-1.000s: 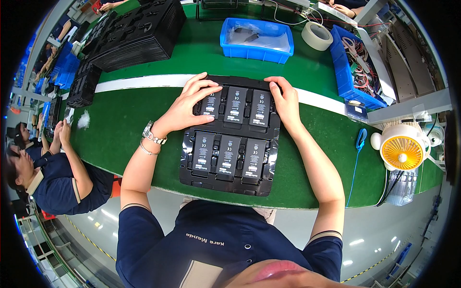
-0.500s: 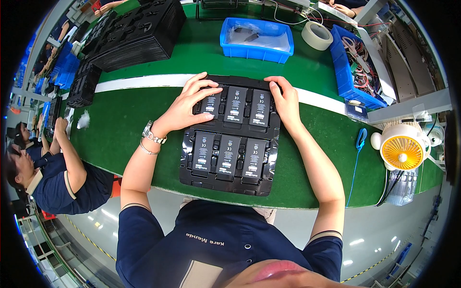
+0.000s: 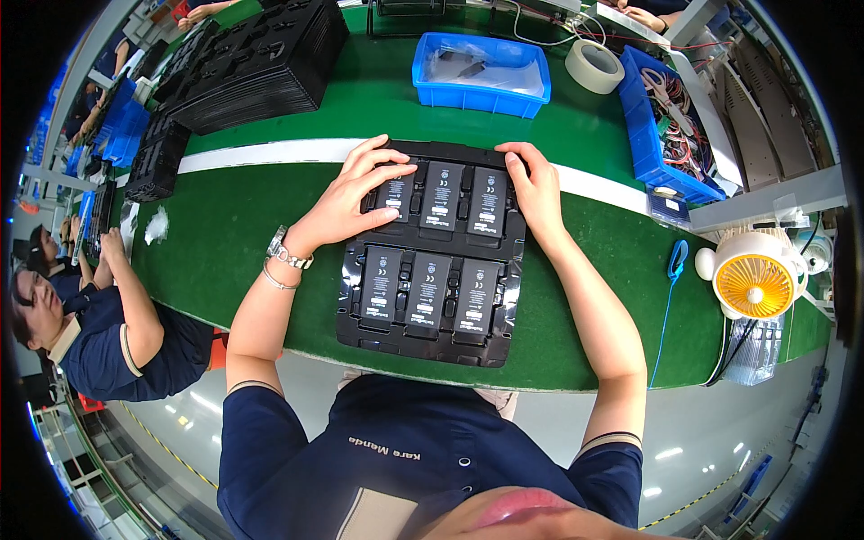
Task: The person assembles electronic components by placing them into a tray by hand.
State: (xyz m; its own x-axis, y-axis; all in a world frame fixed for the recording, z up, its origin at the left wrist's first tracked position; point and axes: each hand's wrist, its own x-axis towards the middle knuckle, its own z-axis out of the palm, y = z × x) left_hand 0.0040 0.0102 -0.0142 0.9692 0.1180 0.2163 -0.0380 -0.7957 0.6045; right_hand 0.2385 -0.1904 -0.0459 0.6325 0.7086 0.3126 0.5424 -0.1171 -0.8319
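Observation:
A black plastic tray lies on the green bench in front of me, with several flat black batteries seated in two rows of pockets. My left hand rests over the far-left corner, fingers spread and thumb apart, partly covering the far-left battery. Its fingertips touch this battery near its far end and its thumb lies by the near end. At the far-right corner my right hand curls round the tray's edge, beside the far-right battery; some fingertips are hidden.
Beyond a white strip stand a blue bin with clear bags, a tape roll and a blue bin of cables. Stacked black trays rise far left. A small fan stands right; a co-worker sits left.
My hands and the tray stay in place. The co-worker on the left has turned their head, and their hand has shifted slightly.

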